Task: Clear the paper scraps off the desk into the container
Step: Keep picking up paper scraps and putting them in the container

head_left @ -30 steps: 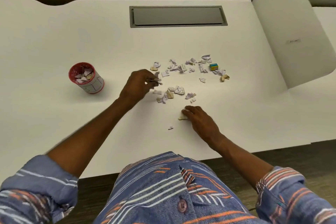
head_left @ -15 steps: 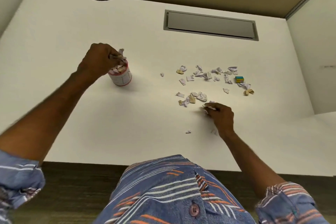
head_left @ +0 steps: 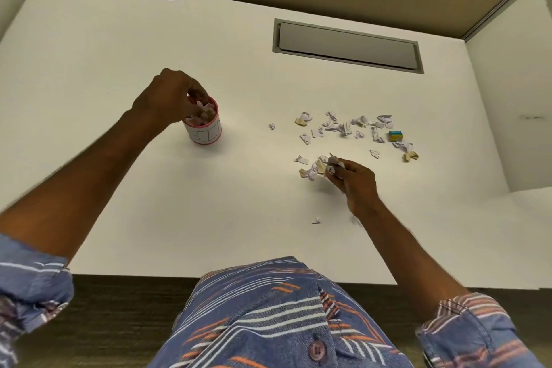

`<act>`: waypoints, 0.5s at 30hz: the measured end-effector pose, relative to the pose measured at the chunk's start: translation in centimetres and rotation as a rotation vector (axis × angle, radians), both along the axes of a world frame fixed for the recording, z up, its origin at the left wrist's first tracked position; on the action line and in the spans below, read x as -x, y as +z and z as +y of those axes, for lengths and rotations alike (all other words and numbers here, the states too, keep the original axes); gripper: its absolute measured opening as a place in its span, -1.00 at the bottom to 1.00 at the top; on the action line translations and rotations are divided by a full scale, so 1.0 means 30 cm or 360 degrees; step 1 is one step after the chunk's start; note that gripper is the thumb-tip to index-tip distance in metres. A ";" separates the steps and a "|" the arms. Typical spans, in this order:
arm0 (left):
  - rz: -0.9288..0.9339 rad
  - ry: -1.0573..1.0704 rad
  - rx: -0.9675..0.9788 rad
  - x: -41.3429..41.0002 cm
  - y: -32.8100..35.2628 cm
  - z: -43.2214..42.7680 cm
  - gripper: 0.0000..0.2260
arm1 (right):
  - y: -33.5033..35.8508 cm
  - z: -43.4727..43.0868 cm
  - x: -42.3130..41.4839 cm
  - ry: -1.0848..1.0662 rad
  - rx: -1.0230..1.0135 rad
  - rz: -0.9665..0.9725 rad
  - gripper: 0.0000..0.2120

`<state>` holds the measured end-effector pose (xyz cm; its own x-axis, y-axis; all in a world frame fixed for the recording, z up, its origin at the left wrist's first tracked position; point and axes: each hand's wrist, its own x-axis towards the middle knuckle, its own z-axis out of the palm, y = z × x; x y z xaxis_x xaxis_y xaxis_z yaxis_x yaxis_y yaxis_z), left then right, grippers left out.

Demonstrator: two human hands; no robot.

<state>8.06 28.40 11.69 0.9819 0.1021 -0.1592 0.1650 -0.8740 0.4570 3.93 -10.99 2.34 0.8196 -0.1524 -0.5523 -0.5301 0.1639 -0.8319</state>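
A small round container (head_left: 206, 132) with a red rim and white side stands on the white desk (head_left: 119, 176), partly filled with scraps. My left hand (head_left: 173, 97) hovers over its mouth, fingertips pointing down into it; I cannot tell whether a scrap is still between them. Several white and tan paper scraps (head_left: 343, 127) lie scattered to the right. My right hand (head_left: 355, 181) is lifted just off the desk beside a small pile (head_left: 312, 169), fingers pinched on a few paper scraps (head_left: 333, 164). One tiny scrap (head_left: 316, 221) lies alone nearer the front edge.
A small blue and yellow block (head_left: 396, 135) sits among the scraps on the right. A grey recessed cable hatch (head_left: 348, 46) lies at the back of the desk. A white divider panel (head_left: 513, 92) bounds the right side.
My left hand carried scraps from the pile to the container and now has its fingers in the mouth. My right hand picked up scraps and lifted them off the desk.
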 end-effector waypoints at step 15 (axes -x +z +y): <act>-0.0184 0.0136 0.0159 -0.011 -0.028 0.051 -0.71 | 0.196 0.816 -0.230 0.0959 0.0541 -0.0621 -0.88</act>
<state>8.39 29.93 10.83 0.9827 0.1757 -0.0590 0.1782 -0.8084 0.5610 10.83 13.51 8.21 0.9395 0.2701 -0.2108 -0.1064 -0.3546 -0.9289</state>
